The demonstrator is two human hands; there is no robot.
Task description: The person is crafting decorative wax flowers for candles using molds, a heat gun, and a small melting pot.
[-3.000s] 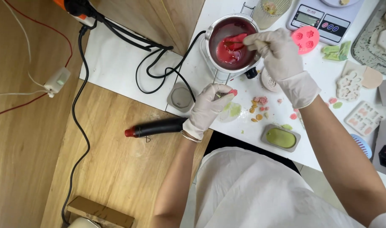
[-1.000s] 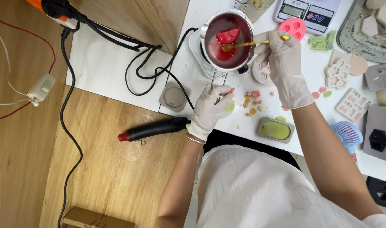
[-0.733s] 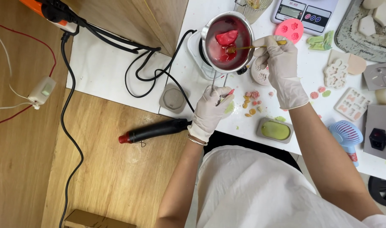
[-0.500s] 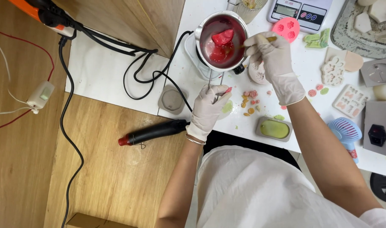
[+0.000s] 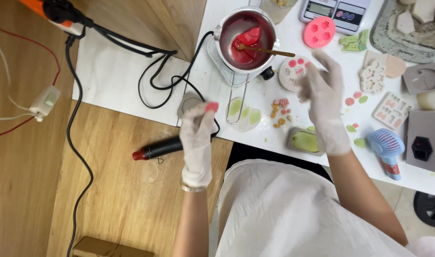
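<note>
The pot of red melt stands at the far edge of the white table, on a small heater, with a stick resting in it and leaning over the rim to the right. The right hand, gloved, hovers empty and spread wide just right of the pot, over a round mould. The left hand, also gloved, hangs loosely open and empty above the table's near edge, close to a black heat gun. A scale, pink mould and blue fan lie about. Black cables run over the wooden floor.
</note>
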